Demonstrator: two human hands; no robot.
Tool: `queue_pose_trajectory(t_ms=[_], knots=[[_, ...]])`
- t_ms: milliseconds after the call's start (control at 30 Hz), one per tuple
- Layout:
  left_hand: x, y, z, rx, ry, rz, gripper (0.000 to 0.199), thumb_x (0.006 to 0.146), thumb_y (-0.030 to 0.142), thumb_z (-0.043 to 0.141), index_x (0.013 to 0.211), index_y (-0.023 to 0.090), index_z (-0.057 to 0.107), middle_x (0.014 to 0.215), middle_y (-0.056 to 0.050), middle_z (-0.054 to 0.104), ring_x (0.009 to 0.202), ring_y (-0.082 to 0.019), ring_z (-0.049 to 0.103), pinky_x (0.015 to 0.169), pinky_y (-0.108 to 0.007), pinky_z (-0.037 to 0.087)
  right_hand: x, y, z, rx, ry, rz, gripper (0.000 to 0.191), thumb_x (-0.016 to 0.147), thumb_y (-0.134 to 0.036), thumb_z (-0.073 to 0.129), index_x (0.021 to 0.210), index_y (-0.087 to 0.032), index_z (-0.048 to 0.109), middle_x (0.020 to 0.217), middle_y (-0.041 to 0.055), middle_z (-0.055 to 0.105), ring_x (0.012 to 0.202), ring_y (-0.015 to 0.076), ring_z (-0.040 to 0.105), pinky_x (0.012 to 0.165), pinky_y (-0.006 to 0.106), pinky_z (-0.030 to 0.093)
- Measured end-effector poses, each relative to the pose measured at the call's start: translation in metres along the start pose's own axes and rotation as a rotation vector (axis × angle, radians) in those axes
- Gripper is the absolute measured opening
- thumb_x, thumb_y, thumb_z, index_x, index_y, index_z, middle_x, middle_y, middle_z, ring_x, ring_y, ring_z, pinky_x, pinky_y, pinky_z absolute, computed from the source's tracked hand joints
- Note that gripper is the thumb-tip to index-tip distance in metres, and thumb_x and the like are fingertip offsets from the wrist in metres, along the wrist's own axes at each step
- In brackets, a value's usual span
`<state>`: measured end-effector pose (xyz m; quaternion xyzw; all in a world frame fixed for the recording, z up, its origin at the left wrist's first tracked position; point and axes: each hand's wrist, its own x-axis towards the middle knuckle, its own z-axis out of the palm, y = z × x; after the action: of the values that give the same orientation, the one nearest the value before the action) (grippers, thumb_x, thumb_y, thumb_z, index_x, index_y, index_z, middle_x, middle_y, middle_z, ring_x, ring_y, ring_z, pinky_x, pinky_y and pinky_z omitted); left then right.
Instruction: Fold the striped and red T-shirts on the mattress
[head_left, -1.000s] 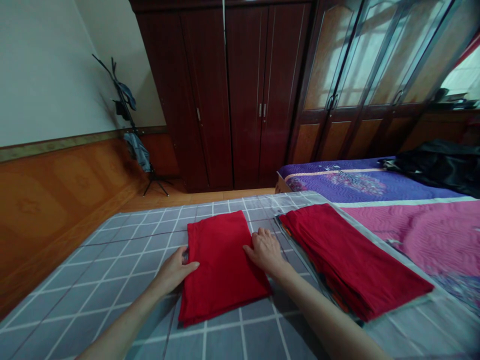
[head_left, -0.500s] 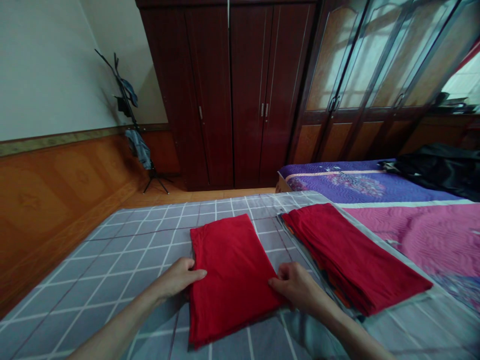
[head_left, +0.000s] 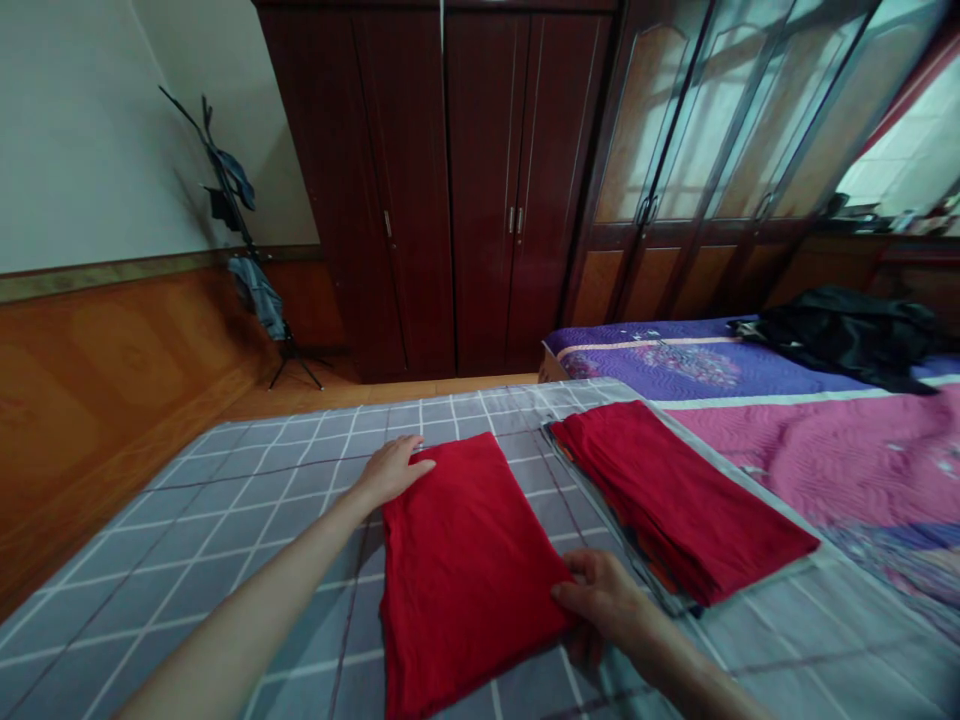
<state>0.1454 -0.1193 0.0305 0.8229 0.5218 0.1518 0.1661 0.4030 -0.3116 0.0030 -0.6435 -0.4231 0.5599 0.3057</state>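
One cloth (head_left: 472, 560), fingers (head_left: 579, 600) at opposite corners

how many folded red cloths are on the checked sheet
2: one cloth between the left hand and right hand, a second cloth atop the pile to its right. More may be hidden in that pile.

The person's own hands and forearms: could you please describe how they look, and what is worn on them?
The left hand and right hand are ungloved. The left forearm and right forearm are slim, without visible sleeves, watch or markings. Whether rings are worn, I cannot tell.
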Motion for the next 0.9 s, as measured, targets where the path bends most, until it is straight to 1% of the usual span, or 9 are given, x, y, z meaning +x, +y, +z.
queue_pose_trajectory(t_ms=[133,267,367,467,533,600,667,767,900], knots=[[0.016,0.013,0.015,-0.025,-0.175,0.048,0.036,0.07,0.037,0.061,0.099,0.017,0.064,0.101,-0.007,0.069,0.091,-0.024,0.063,0.078,-0.029,0.045,-0.019,0.001,-0.018,0.032,0.058,-0.087,0.033,0.059,-0.042,0.054,0.078,-0.015,0.058,0.046,-0.0029,0.055,0.035,0.0109,0.05,0.034,0.02,0.034],[0.015,0.027,0.021,-0.05,-0.283,0.102,0.022,0.065,0.034,0.061,0.078,0.017,0.064,0.08,-0.002,0.069,0.076,-0.023,0.063,0.066,-0.027,0.045,-0.032,0.011,-0.028,0.068,0.174,-0.171,0.022,0.061,-0.038,0.056,0.065,-0.016,0.055,0.048,-0.0048,0.049,0.041,0.0073,0.043,0.038,0.019,0.03],[0.01,0.035,0.018,-0.118,-0.311,0.156,0.023,0.071,0.033,0.054,0.083,0.016,0.062,0.086,-0.002,0.069,0.079,-0.022,0.063,0.069,-0.027,0.046,-0.035,0.02,-0.022,0.121,0.25,-0.249,0.022,0.066,-0.038,0.057,0.064,-0.017,0.052,0.051,-0.0052,0.047,0.044,0.0066,0.041,0.04,0.019,0.028],[0.007,0.04,0.013,-0.305,-0.343,0.184,0.028,0.075,0.036,0.052,0.093,0.016,0.061,0.095,-0.002,0.069,0.087,-0.022,0.063,0.076,-0.028,0.048,-0.041,0.019,-0.016,0.174,0.233,-0.299,0.022,0.072,-0.038,0.056,0.072,-0.016,0.054,0.054,-0.0049,0.049,0.045,0.0069,0.042,0.04,0.018,0.029],[0.008,0.044,0.008,-0.385,-0.311,0.162,0.029,0.073,0.039,0.056,0.092,0.017,0.061,0.095,-0.002,0.069,0.091,-0.024,0.063,0.082,-0.031,0.048,-0.05,0.01,-0.018,0.195,0.219,-0.31,0.024,0.074,-0.039,0.056,0.076,-0.016,0.054,0.053,-0.0048,0.05,0.043,0.0074,0.043,0.039,0.018,0.032],[0.011,0.054,0.002,-0.411,-0.246,0.142,0.03,0.071,0.041,0.06,0.09,0.019,0.062,0.095,-0.003,0.069,0.097,-0.027,0.061,0.087,-0.035,0.047,-0.062,-0.002,-0.027,0.219,0.23,-0.318,0.027,0.075,-0.042,0.057,0.078,-0.015,0.055,0.052,-0.0048,0.051,0.042,0.0078,0.045,0.038,0.019,0.035],[0.016,0.071,-0.006,-0.481,-0.221,0.154,0.034,0.071,0.043,0.063,0.096,0.019,0.062,0.1,-0.004,0.069,0.101,-0.028,0.06,0.091,-0.037,0.045,-0.075,-0.015,-0.043,0.257,0.27,-0.332,0.03,0.073,-0.044,0.061,0.078,-0.015,0.055,0.052,-0.0046,0.052,0.042,0.008,0.047,0.038,0.018,0.037],[0.027,0.108,-0.019,-0.652,-0.252,0.187,0.045,0.071,0.044,0.067,0.106,0.017,0.059,0.105,-0.005,0.068,0.101,-0.027,0.062,0.09,-0.037,0.047,-0.095,-0.026,-0.071,0.334,0.346,-0.372,0.031,0.072,-0.043,0.067,0.079,-0.015,0.056,0.053,-0.0043,0.054,0.043,0.0078,0.049,0.04,0.018,0.039],[0.05,0.162,-0.03,-0.844,-0.326,0.229,0.049,0.066,0.043,0.074,0.105,0.017,0.059,0.102,-0.005,0.069,0.093,-0.024,0.065,0.082,-0.035,0.051,-0.116,-0.031,-0.109,0.453,0.438,-0.439,0.029,0.071,-0.039,0.071,0.079,-0.014,0.059,0.055,-0.0038,0.055,0.043,0.0072,0.05,0.04,0.017,0.04]])
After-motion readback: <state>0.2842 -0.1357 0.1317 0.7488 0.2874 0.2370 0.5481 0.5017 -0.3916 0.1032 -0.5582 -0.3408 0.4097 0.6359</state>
